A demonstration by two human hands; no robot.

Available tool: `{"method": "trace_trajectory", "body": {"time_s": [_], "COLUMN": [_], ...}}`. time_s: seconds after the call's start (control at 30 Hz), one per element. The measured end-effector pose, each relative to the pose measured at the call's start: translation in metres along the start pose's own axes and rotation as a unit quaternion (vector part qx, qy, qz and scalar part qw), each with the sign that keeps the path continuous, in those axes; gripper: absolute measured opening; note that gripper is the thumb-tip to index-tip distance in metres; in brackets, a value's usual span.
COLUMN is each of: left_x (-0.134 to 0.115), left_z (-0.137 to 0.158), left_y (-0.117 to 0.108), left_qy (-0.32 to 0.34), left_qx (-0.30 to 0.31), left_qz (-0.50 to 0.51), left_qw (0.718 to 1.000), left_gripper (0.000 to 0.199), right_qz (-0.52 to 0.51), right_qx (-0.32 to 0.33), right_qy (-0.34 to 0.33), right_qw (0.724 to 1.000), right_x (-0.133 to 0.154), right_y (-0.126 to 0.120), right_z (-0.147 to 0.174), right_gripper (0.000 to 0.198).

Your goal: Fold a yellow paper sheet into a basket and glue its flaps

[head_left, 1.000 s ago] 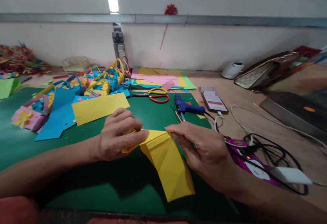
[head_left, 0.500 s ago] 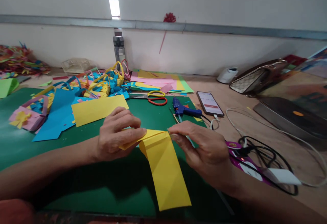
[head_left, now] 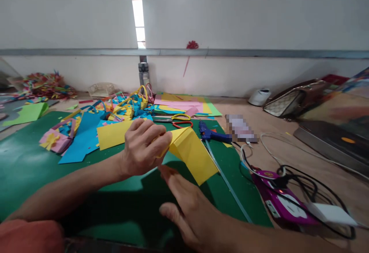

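Note:
My left hand [head_left: 147, 145] is closed around one end of a folded yellow paper strip [head_left: 198, 157], held above the green mat [head_left: 115, 199]. The strip's free end bends down to the right. Below it, my right hand [head_left: 187, 203] has its thumb and fingers apart and grips nothing; its fingertips are close to the underside of my left hand. Another yellow paper piece [head_left: 111, 135] lies flat behind my left hand. Scissors [head_left: 178, 121] with yellow and red handles and a blue glue gun [head_left: 211, 133] rest beyond the strip.
Small paper baskets [head_left: 127, 107] and blue paper [head_left: 82, 135] lie at the left. Stacked coloured sheets [head_left: 184, 105] are at the back. On the right are a blurred phone [head_left: 240, 128], a purple power strip [head_left: 282, 201], tangled cables and a handbag [head_left: 291, 99].
My right hand has let go of the strip's fold and moved down and left, its fingers spreading. The strip has swung up to the right in my left hand. The view has tilted up.

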State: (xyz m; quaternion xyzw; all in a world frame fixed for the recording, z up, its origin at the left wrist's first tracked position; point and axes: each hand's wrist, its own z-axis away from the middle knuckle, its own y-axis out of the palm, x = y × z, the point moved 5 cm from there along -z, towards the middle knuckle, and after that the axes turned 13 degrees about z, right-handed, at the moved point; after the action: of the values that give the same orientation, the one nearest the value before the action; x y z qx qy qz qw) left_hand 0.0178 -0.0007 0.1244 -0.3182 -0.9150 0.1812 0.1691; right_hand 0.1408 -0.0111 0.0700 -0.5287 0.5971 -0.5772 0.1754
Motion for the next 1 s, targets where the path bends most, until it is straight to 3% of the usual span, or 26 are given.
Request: {"method": "trace_trajectory", "body": {"time_s": [0.27, 0.47, 0.6, 0.83, 1.0], "left_x": [-0.005, -0.011, -0.017, -0.029, -0.035], "left_z": [-0.002, 0.0, 0.004, 0.015, 0.024], "left_y": [0.0, 0.005, 0.013, 0.033, 0.038], "left_qy": [0.021, 0.026, 0.001, -0.065, -0.071], "left_qx": [-0.012, 0.012, 0.039, 0.122, 0.169], "left_qz": [-0.052, -0.067, -0.079, -0.125, -0.064], "left_qw": [0.998, 0.997, 0.996, 0.982, 0.981], "left_gripper": [0.014, 0.013, 0.021, 0.042, 0.048], "right_qz": [-0.031, -0.139, -0.242, -0.372, -0.387], "right_qx": [-0.165, -0.205, -0.244, -0.25, -0.255], "right_qy": [0.094, 0.062, 0.059, 0.148, 0.199], "right_qw": [0.981, 0.967, 0.937, 0.882, 0.863], "right_x": [-0.019, -0.016, -0.023, -0.04, -0.059], "right_y": [-0.01, -0.009, -0.014, -0.022, -0.024], "right_z": [-0.022, -0.028, -0.035, -0.042, -0.043], "right_gripper": [0.045, 0.04, 0.031, 0.023, 0.023]}}
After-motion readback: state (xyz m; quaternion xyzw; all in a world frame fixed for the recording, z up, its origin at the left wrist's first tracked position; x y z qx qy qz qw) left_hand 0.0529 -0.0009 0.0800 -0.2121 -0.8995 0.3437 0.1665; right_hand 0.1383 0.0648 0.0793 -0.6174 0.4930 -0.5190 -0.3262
